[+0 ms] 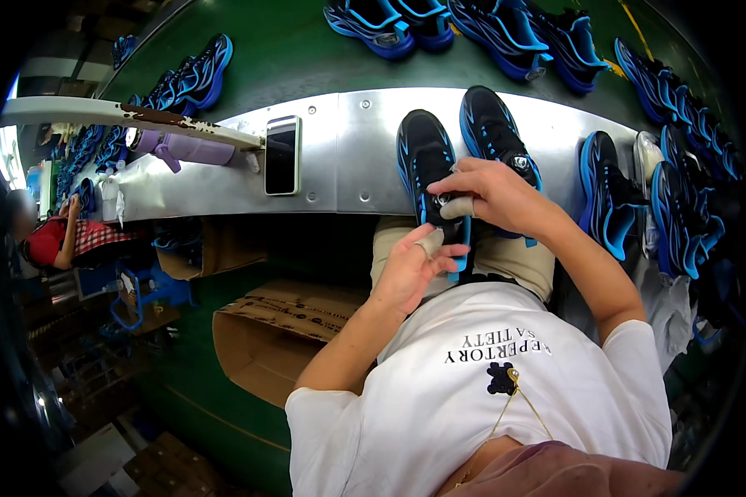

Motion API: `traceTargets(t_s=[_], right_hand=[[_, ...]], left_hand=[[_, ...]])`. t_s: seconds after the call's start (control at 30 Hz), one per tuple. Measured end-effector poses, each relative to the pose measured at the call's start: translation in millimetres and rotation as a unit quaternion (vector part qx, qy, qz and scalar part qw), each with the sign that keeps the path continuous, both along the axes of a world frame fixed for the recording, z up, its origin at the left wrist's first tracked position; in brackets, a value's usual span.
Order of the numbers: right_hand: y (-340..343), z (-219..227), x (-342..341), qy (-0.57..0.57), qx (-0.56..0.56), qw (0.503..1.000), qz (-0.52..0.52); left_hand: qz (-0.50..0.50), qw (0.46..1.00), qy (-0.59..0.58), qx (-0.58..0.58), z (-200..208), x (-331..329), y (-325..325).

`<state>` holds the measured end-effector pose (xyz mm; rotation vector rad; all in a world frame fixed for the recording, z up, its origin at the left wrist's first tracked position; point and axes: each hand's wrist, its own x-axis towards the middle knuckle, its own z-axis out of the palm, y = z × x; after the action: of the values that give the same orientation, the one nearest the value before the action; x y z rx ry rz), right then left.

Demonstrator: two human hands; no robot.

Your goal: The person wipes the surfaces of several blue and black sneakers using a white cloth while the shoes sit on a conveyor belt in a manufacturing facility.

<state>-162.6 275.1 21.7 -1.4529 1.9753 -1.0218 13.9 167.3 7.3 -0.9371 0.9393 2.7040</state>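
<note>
A black and blue sneaker (426, 141) lies toe-away on the metal ledge just before me, with its heel end toward my body. My right hand (501, 195) reaches over its tongue, thumb and fingers closed around the lacing area, where a small round dial partly shows. At the shoe's collar is my left hand (410, 269), fingers spread and touching near the blue heel edge. Pale covers wrap some fingertips on both hands. Beside it, a matching sneaker (487, 116) shows its own round dial below my right wrist.
A smartphone (283, 156) lies on the metal ledge (352, 178), near a purple bottle (191, 149) and a chipped white bar (124, 112). More sneakers (506, 37) stand on the green surface and at right. An open cardboard box (257, 356) sits below. Another person (66, 240) works far left.
</note>
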Motion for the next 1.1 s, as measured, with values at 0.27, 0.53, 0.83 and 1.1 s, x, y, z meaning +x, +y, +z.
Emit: traceTargets(t_s=[0.27, 0.53, 0.83, 1.1], right_hand=[[7, 0, 6, 0.085, -0.025, 0.995, -0.050], [0, 38, -96, 0.057, 0.022, 0.976, -0.211], [-164, 13, -183, 0.357, 0.109, 0.920, -0.120], [-152, -40, -225, 0.351, 0.167, 0.895, -0.218]], left_hand=[[-0.106, 0.970, 0.003, -0.220, -7, -6, 11], [-0.417, 0.630, 0.110, -0.646, 13, -61, 53], [-0.269, 0.789, 0.068, -0.548, 73, -53, -72], [-0.110, 0.652, 0.041, -0.749, 101, -82, -165]])
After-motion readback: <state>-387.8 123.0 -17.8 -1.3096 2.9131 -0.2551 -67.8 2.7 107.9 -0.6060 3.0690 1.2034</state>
